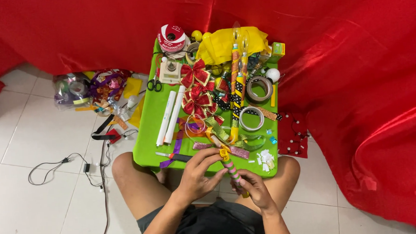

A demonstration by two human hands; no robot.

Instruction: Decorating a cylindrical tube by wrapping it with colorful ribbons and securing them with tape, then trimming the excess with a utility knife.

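My right hand (254, 187) grips the lower end of a short stick wrapped in pink and green striped ribbon (231, 170), tilted up to the left. My left hand (202, 172) pinches the stick's upper end, where a small yellow ribbon curl (224, 153) sits. Both hands are over the near edge of a low green table (148, 129), above my knees. Loose green, purple and glittery ribbon pieces (227, 137) lie on the table just beyond the hands.
The table carries red bows (195, 74), two white tubes (169, 116), decorated sticks (237, 87), tape rolls (259, 89), a red ribbon spool (172, 38), yellow cloth (230, 42), scissors (154, 84) and a cutter (174, 156). Red fabric hangs behind and to the right. A ribbon bag (92, 89) and cables (65, 161) lie on the floor left.
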